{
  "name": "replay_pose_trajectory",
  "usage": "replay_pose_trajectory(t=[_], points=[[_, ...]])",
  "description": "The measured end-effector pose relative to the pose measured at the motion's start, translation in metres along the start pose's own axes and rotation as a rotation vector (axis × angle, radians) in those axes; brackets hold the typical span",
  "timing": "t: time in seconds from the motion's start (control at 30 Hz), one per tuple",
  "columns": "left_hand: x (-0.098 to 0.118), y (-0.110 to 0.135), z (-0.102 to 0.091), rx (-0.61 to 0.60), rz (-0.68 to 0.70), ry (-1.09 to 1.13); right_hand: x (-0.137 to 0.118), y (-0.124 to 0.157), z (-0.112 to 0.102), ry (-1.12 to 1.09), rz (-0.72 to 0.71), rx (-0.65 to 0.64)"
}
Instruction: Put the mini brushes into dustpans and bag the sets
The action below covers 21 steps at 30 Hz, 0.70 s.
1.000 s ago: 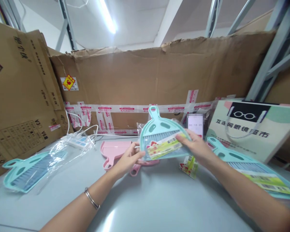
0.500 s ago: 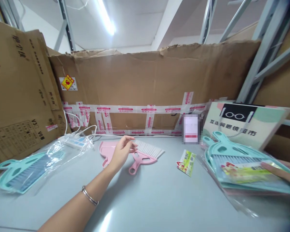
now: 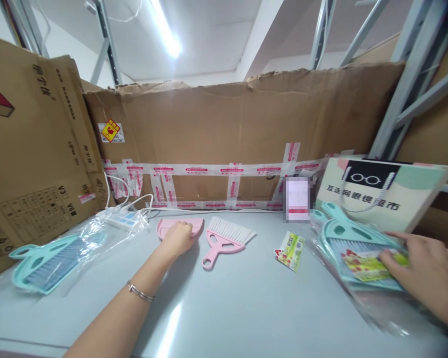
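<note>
My left hand (image 3: 177, 237) lies on a pink dustpan (image 3: 190, 225) near the back of the grey table, fingers curled over it. Just right of it a pink hand brush (image 3: 226, 237) lies flat, white bristles pointing away. My right hand (image 3: 423, 271) rests with fingers spread on a teal dustpan-and-brush set (image 3: 353, 238) in clear wrap, on top of a small stack at the right. Its fingertips touch the green label card (image 3: 360, 262) on that set.
A loose label card (image 3: 290, 244) lies mid-table. Another teal brush set (image 3: 47, 258) in a plastic bag lies at the left. A power strip with white cables (image 3: 121, 217), taped cardboard walls (image 3: 239, 139), a paper bag (image 3: 388, 191) and metal shelf posts (image 3: 403, 94) surround the table.
My left hand dropped onto the pink dustpan, now apart from the pink brush. My right hand set the teal set on the right stack and stays on it.
</note>
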<state>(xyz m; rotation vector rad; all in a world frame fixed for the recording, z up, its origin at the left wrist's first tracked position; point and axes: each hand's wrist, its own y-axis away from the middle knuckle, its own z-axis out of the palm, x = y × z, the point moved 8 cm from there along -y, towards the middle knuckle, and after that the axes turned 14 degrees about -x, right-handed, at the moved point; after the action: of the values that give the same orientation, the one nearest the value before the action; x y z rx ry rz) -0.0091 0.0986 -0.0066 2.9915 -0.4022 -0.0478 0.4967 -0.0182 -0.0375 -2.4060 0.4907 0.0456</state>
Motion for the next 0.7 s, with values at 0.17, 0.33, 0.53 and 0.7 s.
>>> replay_pose_trajectory(t=[0.17,0.33,0.53,0.7], points=[[0.004,0.001,0.004,-0.017,-0.003,-0.132,-0.041,0.008,-0.02,-0.041,-0.196,0.035],[0.007,0.007,-0.006,0.068,-0.005,-0.173,-0.06,0.023,-0.056,-0.176,-0.258,0.191],[0.023,0.042,-0.049,0.354,-0.005,-0.303,-0.083,0.03,-0.105,-0.332,-0.304,0.319],[0.044,0.089,-0.076,0.505,0.279,-0.499,-0.128,0.012,-0.123,-0.684,-0.333,0.157]])
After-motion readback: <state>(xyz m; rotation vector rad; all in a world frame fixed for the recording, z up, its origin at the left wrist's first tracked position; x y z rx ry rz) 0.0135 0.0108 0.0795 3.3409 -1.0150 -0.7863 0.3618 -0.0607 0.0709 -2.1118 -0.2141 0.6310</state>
